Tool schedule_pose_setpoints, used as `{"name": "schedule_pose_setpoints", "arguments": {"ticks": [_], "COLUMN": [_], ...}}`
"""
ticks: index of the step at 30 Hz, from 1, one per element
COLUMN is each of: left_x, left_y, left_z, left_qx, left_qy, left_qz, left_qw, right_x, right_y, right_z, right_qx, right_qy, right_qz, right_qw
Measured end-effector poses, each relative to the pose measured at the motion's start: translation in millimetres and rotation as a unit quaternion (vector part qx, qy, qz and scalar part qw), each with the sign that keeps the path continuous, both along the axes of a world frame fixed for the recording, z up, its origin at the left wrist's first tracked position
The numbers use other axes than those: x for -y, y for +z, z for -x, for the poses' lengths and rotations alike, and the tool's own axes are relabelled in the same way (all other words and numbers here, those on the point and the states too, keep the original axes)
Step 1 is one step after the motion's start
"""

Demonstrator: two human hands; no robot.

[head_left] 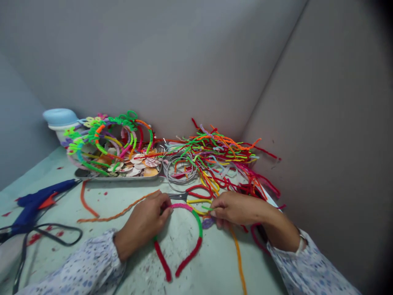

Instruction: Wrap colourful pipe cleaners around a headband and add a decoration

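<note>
A headband point(201, 233) wrapped in pink, green and red pipe cleaner lies on the table with its two ends toward me. My left hand point(145, 217) grips its upper left side between thumb and fingers. To the right, my right hand point(235, 207) is closed in a pinch, and a short green pipe cleaner tip point(206, 208) sticks out from its fingertips. Just below those fingertips is a purple looped piece point(208, 223). Scissors point(196, 191) with red and yellow handles lie between the hands, behind the headband. An orange-yellow pipe cleaner point(238, 258) runs from beneath my right hand toward me.
A metal tray point(123, 178) holds shells point(138, 164) and several finished flowered headbands point(101, 135). Beside it are coiled wire hoops point(179, 180) and a heap of colourful pipe cleaners point(221, 143). At left lie a blue glue gun point(39, 203), its black cord and orange strands point(123, 213); a blue-lidded container point(61, 119) stands behind.
</note>
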State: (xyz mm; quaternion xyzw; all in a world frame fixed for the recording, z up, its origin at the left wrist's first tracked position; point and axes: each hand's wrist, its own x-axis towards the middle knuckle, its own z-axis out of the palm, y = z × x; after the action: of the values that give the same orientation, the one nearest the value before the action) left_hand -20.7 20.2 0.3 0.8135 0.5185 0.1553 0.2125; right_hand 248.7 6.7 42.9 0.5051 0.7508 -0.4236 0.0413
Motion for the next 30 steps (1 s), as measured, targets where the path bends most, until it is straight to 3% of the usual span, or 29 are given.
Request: {"name": "schedule_pose_setpoints", "arguments": {"ticks": [6, 12, 16, 23, 25, 30], "left_x": [-8.9, -8.6, -5.1, -4.7, -4.4, -4.7], "left_y": [-0.4, 0.7, 2.0, 1.2, 1.3, -3.7], "left_z": [1.2, -5.1, -7.9, -7.8, -7.9, -7.8], "left_qx": [0.15, 0.369, 0.46, 0.521, 0.523, 0.473], "left_qy": [0.039, 0.05, 0.062, 0.063, 0.056, 0.048], "left_qz": [0.085, 0.258, 0.31, 0.359, 0.363, 0.348], "left_qw": [0.984, 0.891, 0.83, 0.772, 0.769, 0.808], "right_x": [-0.1, -2.3, 0.9, 4.6, 3.5, -2.4], "right_y": [9.7, 9.2, -2.4, -9.4, -8.8, -5.4], "right_z": [-5.3, 16.1, 36.6, 43.5, 42.2, 32.8], "right_qx": [-0.043, -0.189, -0.275, -0.296, -0.308, -0.313], "right_qy": [-0.037, -0.184, -0.137, -0.147, -0.158, -0.189], "right_qz": [-0.016, -0.049, -0.058, -0.006, -0.003, -0.021], "right_qw": [0.998, 0.963, 0.95, 0.944, 0.938, 0.931]}}
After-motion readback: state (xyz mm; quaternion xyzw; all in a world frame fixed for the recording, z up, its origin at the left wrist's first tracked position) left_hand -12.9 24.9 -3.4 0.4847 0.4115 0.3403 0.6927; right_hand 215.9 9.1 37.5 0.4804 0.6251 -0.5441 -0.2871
